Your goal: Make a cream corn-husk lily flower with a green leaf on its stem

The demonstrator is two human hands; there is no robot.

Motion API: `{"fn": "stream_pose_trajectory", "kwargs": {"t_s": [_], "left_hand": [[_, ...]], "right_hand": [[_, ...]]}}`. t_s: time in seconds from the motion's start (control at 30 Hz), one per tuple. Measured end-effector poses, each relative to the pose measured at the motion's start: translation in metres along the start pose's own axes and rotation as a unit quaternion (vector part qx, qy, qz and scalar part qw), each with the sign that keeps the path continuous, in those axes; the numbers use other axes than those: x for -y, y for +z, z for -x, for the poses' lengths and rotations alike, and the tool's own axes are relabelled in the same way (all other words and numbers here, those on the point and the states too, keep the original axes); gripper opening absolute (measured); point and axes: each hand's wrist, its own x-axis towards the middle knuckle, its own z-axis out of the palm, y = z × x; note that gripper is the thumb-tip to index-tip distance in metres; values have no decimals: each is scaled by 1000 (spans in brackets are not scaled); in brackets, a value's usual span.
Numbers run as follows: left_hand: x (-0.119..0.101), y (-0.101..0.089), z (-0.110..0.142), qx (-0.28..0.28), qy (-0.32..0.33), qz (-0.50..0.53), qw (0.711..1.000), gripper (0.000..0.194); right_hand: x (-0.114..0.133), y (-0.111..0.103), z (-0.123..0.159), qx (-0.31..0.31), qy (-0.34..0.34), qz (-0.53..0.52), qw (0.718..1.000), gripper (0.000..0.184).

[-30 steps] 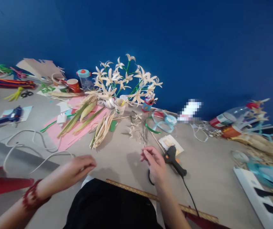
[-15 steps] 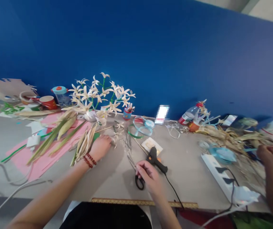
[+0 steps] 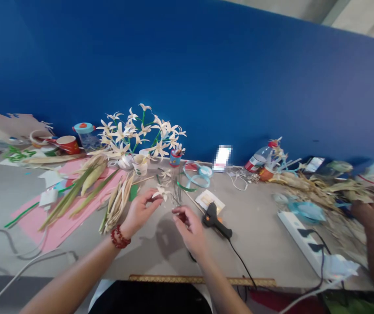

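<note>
A pale husk-like flower (image 3: 162, 192) is pinched between the thumb and fingers of my left hand (image 3: 142, 211), which wears a red bead bracelet. Close by on the right, my right hand (image 3: 190, 229) has its fingers curled in; what they hold, if anything, is hidden. A black scissor handle (image 3: 192, 257) shows in part below that hand, the rest covered. Thin wire stems (image 3: 177, 187) lie just beyond both hands. To the right of my right hand rests a black glue gun (image 3: 217, 222). Left of my left hand is a bundle of dried husk strips (image 3: 119, 203).
White flowers on green stems (image 3: 144, 131) stand at the back beside a paper cup (image 3: 140, 165). Pink paper (image 3: 56, 231) with husks lies left. A power strip (image 3: 300, 242) and another person's hand (image 3: 372, 218) are at right. A ruler (image 3: 203, 281) lines the front edge.
My left hand has come back toward me from the table, now with a flower in its fingers. My right hand has moved up and left, closer to it; the scissors are now mostly hidden.
</note>
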Motion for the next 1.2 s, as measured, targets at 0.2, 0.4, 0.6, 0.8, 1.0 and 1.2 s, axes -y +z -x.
{"fn": "stream_pose_trajectory", "kwargs": {"t_s": [0.2, 0.4, 0.6, 0.8, 1.0, 1.2], "left_hand": [[4, 13, 1, -2, -62, 67, 996, 14], [3, 8, 1, -1, -65, 81, 995, 17], [-1, 0, 1, 14, -69, 93, 993, 17], [0, 0, 1, 34, -85, 114, 989, 16], [2, -1, 0, 10, -96, 115, 989, 20], [17, -7, -2, -77, -134, 188, 970, 19]], "right_hand": [[-1, 7, -15, -65, -8, -18, 998, 29], [-10, 11, -38, -22, 18, -118, 993, 54], [-11, 18, -48, 16, 33, -139, 990, 46], [-1, 26, -53, 31, 35, -157, 986, 31], [5, 20, -42, 31, 61, -154, 986, 21], [17, -41, 20, 138, 137, -120, 973, 18]]}}
